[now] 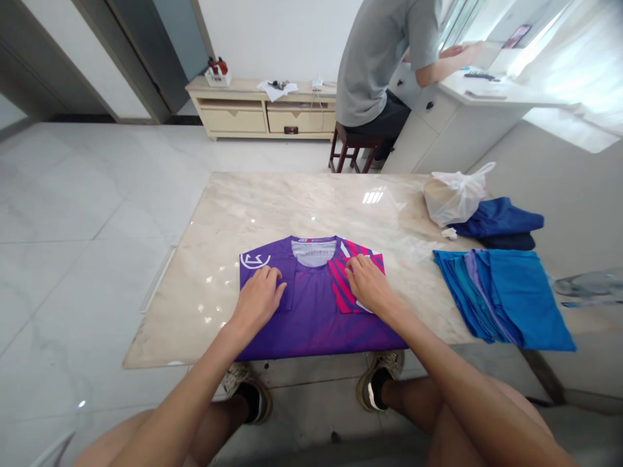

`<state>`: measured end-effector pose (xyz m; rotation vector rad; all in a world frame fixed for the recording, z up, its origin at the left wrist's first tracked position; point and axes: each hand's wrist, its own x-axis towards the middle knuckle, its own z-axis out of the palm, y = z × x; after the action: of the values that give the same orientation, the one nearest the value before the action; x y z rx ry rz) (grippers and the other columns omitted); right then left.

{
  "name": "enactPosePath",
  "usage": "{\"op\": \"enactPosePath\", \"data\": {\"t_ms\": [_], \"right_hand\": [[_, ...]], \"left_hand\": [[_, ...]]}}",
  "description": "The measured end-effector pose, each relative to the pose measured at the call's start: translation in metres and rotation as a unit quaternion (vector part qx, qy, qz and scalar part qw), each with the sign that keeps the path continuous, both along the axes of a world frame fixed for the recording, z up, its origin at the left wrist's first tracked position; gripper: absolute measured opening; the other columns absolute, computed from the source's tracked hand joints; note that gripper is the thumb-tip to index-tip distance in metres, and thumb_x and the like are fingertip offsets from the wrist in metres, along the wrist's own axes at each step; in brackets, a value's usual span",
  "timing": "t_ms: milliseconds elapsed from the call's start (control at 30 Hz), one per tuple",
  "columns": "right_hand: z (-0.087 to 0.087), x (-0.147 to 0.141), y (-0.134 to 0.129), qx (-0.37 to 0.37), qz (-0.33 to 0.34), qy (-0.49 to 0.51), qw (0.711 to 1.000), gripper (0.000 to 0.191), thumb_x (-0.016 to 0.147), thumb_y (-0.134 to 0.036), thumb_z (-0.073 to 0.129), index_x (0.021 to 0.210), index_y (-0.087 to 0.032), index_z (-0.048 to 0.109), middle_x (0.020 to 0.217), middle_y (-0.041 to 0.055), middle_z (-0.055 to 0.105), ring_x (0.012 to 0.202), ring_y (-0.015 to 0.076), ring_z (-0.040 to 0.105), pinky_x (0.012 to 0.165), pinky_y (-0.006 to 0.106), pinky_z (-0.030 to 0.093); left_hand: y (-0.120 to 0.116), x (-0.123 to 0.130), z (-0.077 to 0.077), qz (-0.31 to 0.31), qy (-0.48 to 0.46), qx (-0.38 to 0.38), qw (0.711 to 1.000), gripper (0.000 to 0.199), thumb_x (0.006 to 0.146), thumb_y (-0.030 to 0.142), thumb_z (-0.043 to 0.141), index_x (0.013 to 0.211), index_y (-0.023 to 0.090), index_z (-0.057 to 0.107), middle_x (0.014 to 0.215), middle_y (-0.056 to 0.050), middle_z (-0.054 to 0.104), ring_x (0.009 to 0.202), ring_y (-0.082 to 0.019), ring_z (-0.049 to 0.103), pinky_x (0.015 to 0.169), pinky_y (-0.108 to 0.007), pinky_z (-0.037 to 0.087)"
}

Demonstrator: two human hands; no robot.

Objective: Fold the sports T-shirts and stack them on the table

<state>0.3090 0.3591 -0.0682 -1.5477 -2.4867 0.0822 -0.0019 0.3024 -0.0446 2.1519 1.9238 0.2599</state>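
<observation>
A purple jersey [311, 298] with a round collar lies on the marble table, its lower part at the near edge. Its sleeves are folded inward: the left one purple with a white logo, the right one pink and purple striped. My left hand [260, 292] rests on the left sleeve, fingers slightly curled and apart. On the striped sleeve [343, 295] lies my right hand [367, 282], its fingers bent and touching the cloth. Neither hand grips a visible fold.
Folded blue garments [520, 295] are stacked on the right of the table [292, 201]. Behind them are a dark blue cloth [501, 217] and a white plastic bag [452, 198]. A person in grey [370, 65] sits beyond the table, near a low cabinet [233, 120].
</observation>
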Motion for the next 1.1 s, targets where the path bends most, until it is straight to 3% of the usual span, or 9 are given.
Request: {"op": "enactPosePath", "data": {"t_ms": [100, 267, 467, 833, 967, 1100], "right_hand": [[-0.012, -0.011, -0.005, -0.01, 0.042, -0.027, 0.999, 0.025, 0.118, -0.027, 0.043, 0.109, -0.019, 0.065, 0.111, 0.0144, 0.069, 0.101, 0.0292, 0.064, 0.094, 0.042, 0.053], [-0.028, -0.026, -0.011, 0.007, 0.04, -0.077, 0.996, 0.026, 0.118, -0.029, 0.044, 0.111, -0.018, 0.066, 0.11, 0.0156, 0.068, 0.104, 0.0322, 0.061, 0.089, 0.044, 0.05], [-0.033, -0.027, -0.013, 0.021, 0.032, -0.079, 0.996, 0.03, 0.119, -0.03, 0.041, 0.11, -0.018, 0.067, 0.11, 0.0154, 0.068, 0.103, 0.0318, 0.059, 0.089, 0.044, 0.047], [-0.033, -0.027, -0.014, 0.017, 0.028, -0.059, 0.998, 0.029, 0.118, -0.029, 0.043, 0.11, -0.017, 0.068, 0.109, 0.0157, 0.067, 0.102, 0.0327, 0.056, 0.089, 0.045, 0.045], [-0.031, -0.027, -0.014, 0.009, 0.028, -0.061, 0.998, 0.029, 0.118, -0.03, 0.043, 0.112, -0.017, 0.068, 0.111, 0.0161, 0.067, 0.104, 0.0334, 0.056, 0.091, 0.045, 0.045], [-0.03, -0.027, -0.012, -0.002, 0.036, -0.066, 0.997, 0.028, 0.118, -0.029, 0.043, 0.112, -0.017, 0.068, 0.112, 0.0164, 0.067, 0.105, 0.0336, 0.057, 0.09, 0.045, 0.045]], "left_hand": [[0.012, 0.022, -0.006, 0.032, 0.018, -0.021, 0.999, 0.019, 0.112, 0.038, 0.056, 0.116, 0.021, 0.064, 0.119, -0.014, 0.073, 0.115, -0.032, 0.072, 0.096, -0.042, 0.059], [0.033, 0.046, -0.012, 0.086, 0.079, -0.026, 0.993, 0.032, 0.113, 0.046, 0.052, 0.121, 0.018, 0.064, 0.122, -0.018, 0.074, 0.115, -0.034, 0.072, 0.089, -0.041, 0.059], [0.044, 0.053, -0.014, 0.052, 0.089, -0.031, 0.994, 0.029, 0.115, 0.027, 0.04, 0.12, 0.017, 0.067, 0.121, -0.019, 0.075, 0.119, -0.033, 0.071, 0.095, -0.041, 0.057], [0.045, 0.074, -0.01, 0.033, 0.04, -0.017, 0.999, 0.028, 0.117, 0.027, 0.04, 0.121, 0.018, 0.066, 0.12, -0.015, 0.076, 0.116, -0.031, 0.073, 0.095, -0.04, 0.056], [0.044, 0.068, -0.009, 0.012, 0.03, -0.029, 0.999, 0.03, 0.118, 0.032, 0.04, 0.121, 0.018, 0.067, 0.121, -0.016, 0.075, 0.117, -0.032, 0.072, 0.099, -0.043, 0.055], [0.045, 0.041, -0.009, -0.006, 0.029, -0.015, 0.999, 0.032, 0.116, 0.029, 0.04, 0.126, 0.018, 0.068, 0.127, -0.017, 0.073, 0.123, -0.034, 0.068, 0.107, -0.047, 0.054]]}}
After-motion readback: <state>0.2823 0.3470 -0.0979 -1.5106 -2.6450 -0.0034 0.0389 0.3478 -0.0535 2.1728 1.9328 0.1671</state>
